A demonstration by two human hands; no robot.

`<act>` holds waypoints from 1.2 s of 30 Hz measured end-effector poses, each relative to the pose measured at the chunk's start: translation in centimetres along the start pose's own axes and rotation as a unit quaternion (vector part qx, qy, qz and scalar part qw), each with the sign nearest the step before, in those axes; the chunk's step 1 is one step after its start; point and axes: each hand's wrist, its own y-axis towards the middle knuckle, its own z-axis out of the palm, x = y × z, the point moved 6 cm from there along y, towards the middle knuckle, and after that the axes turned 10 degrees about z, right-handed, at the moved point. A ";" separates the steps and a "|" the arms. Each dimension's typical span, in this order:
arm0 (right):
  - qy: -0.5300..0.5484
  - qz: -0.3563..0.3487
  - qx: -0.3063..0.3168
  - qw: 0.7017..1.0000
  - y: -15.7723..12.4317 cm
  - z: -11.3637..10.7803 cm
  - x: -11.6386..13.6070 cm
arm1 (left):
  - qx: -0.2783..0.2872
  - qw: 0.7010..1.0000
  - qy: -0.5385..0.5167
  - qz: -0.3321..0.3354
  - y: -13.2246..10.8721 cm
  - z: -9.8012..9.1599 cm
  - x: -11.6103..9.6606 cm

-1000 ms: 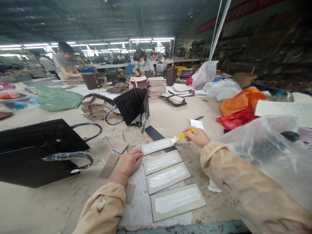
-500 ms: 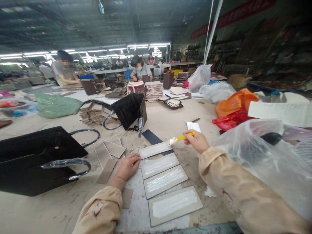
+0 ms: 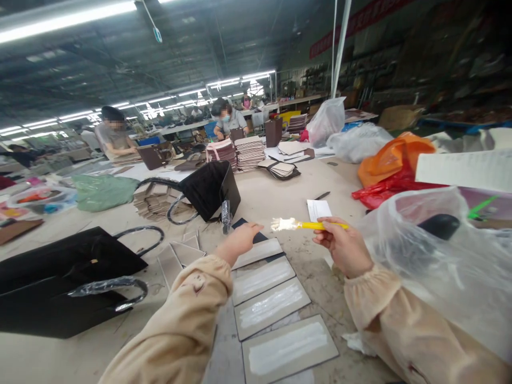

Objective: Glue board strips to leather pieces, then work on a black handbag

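Yellow-handled brush (image 3: 308, 225) is pinched at its right end between the thumb and fingers of the right hand (image 3: 344, 248), its white, glue-laden bristles pointing left, lifted clear of the table (image 3: 280, 186). The left hand (image 3: 240, 241) reaches far with fingers stretched forward, gripping nothing, above the farthest of four glue-coated cards (image 3: 272, 305) laid in a column. A white slip (image 3: 319, 209) lies just beyond the brush. A black handbag (image 3: 60, 277) rests at near left and a clear plastic bag (image 3: 432, 256) at right.
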 end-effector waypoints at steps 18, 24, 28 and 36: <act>-0.003 0.033 0.024 0.999 -0.2 -0.3 -0.5 | 0.186 0.980 0.067 -0.035 4.3 0.8 5.9; -0.010 0.034 0.026 0.999 -0.1 -0.3 -0.8 | 0.156 0.984 0.058 -0.057 3.7 0.0 6.4; -0.013 0.030 0.021 0.999 0.0 -0.3 -1.0 | 0.119 0.990 0.052 -0.061 3.8 -0.7 6.5; -0.009 0.024 0.018 1.000 0.3 -0.6 -1.3 | 0.020 0.991 0.084 -0.104 3.6 -2.1 6.2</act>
